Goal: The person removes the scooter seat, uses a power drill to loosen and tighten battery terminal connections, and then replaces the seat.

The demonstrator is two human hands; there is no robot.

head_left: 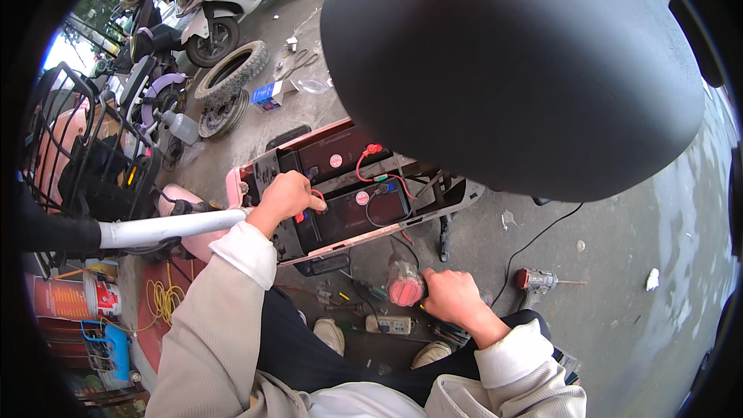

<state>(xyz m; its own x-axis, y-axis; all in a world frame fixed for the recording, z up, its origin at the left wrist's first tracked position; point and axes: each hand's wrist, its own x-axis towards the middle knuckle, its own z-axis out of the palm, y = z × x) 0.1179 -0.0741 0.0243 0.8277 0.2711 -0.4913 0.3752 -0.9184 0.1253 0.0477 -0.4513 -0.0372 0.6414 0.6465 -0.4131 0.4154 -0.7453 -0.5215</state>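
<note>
My left hand (288,197) reaches over the near black battery (352,215) in the pink scooter frame, its fingers closed near a red terminal. What they pinch is too small to make out. Beside it lies the far black battery (325,153), with a red cable (361,164) running off its terminal. Low at centre right, my right hand (455,298) is closed round a red-and-grey power tool (405,288), partly hidden by the fingers. The tool is held apart from the frame, above the ground between my knees.
A large dark seat (511,70) blocks the upper right. A drill with a long bit (538,281) lies on the ground at right; a power strip (389,325) lies between my shoes. A white handlebar tube (174,227) juts in from the left. Tyre (232,71) and scooter (224,0) stand behind.
</note>
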